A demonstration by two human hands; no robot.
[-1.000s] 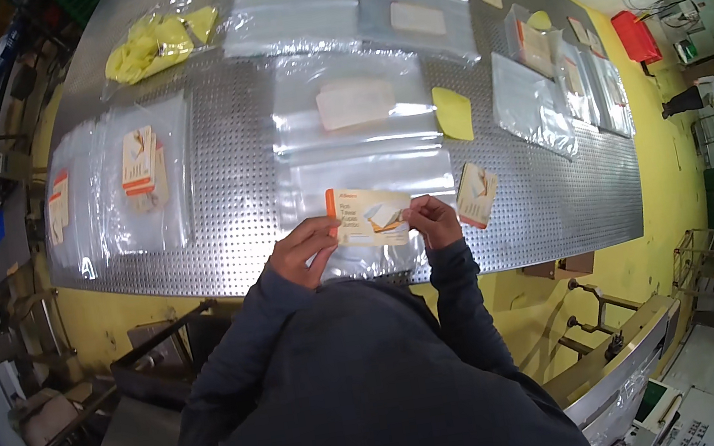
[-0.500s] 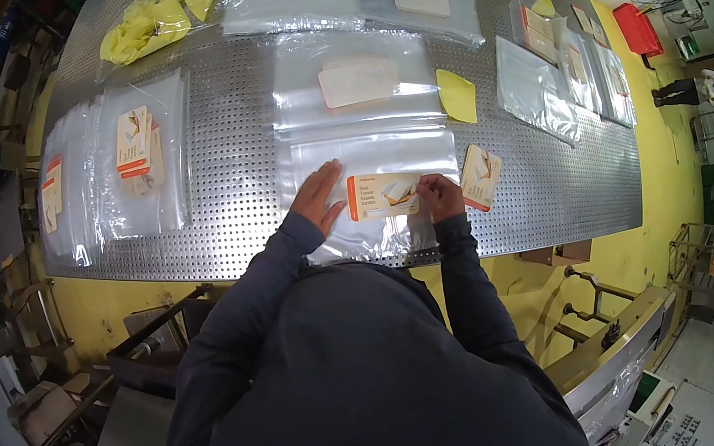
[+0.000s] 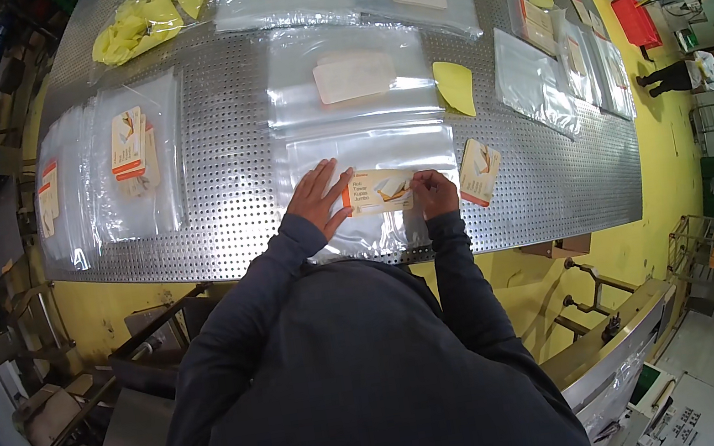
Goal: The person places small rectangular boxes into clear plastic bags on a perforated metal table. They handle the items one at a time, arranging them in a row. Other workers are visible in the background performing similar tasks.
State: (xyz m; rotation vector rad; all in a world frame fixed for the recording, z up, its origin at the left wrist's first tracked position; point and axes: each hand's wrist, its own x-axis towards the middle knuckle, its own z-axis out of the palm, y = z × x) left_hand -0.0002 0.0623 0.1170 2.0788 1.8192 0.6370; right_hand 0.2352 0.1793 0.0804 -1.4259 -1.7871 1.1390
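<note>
A printed cream-and-orange label card [image 3: 382, 190] lies across the near clear plastic bags [image 3: 350, 240]. My left hand [image 3: 317, 199] rests flat with fingers spread, its thumb and fingertips at the card's left end. At the other end, the fingers of my right hand [image 3: 434, 192] pinch the card's edge. Just right of that hand, a small stack of similar cards [image 3: 480, 173] lies on the metal table. Beyond my hands, more clear bags [image 3: 349, 44] bear a pile of blank-side-up cards [image 3: 356, 76].
The perforated metal table [image 3: 229, 168] also carries bag stacks topped with cards [image 3: 129, 144] at left. Yellow sheets [image 3: 139, 29] lie far left, and a yellow piece [image 3: 454, 88] sits right of the middle bags. Further bags [image 3: 534, 81] lie at right. A person [image 3: 690, 73] stands beyond the table.
My left hand has moved right and onto the card's left end. My right hand still pinches the other end. The view has shifted slightly.
</note>
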